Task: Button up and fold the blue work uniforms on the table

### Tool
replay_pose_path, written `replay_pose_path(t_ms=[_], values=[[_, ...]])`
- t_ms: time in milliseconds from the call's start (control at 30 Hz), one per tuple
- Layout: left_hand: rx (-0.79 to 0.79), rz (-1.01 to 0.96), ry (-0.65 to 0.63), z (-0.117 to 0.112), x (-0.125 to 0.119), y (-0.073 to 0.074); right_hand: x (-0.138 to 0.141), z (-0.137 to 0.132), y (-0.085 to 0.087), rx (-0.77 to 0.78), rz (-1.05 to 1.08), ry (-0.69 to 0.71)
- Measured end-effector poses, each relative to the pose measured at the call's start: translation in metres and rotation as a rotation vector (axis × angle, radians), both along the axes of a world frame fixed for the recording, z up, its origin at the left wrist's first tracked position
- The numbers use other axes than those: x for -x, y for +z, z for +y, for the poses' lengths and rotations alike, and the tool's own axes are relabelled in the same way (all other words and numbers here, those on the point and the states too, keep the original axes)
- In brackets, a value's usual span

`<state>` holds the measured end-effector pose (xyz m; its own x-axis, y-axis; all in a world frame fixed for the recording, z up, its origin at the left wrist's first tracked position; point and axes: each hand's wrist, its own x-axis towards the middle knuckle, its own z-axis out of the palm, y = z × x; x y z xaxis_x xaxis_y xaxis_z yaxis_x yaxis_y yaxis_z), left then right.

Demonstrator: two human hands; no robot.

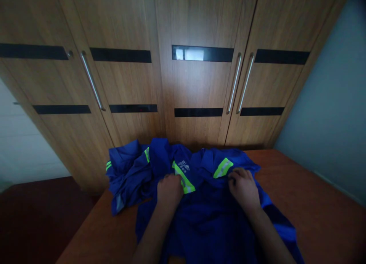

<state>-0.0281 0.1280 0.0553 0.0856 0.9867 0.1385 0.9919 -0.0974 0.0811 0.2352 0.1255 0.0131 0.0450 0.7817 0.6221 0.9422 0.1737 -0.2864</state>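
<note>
A blue work jacket [211, 207] with yellow-green and silver reflective strips lies spread before me. My left hand [170, 189] is closed on its fabric, beside the strip below the small white printed logo. Across the jacket, my right hand [244, 188] pinches the cloth near the other strip, fingers curled in. The exact bit of cloth in each hand is hidden by the fingers. To the left, more crumpled blue cloth [130, 176] with similar strips touches the jacket; I cannot tell whether it is a separate garment.
The reddish-brown wooden table [311, 207] bears the clothing. Right behind it stands a wooden wardrobe [197, 85] with dark strips and long metal handles [235, 83]. A pale wall [331, 115] borders the table on the right. Dark floor [42, 218] shows at lower left.
</note>
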Motion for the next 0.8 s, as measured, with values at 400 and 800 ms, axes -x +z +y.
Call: replay_pose_path(t_ms=[400,800], values=[[-0.182,-0.382,-0.245,-0.014,-0.045,-0.017,0.07,-0.01,0.012,0.038,-0.188,0.341],[-0.055,-0.27,-0.177,-0.013,-0.045,-0.019,0.068,-0.003,0.001,0.052,-0.203,0.254]])
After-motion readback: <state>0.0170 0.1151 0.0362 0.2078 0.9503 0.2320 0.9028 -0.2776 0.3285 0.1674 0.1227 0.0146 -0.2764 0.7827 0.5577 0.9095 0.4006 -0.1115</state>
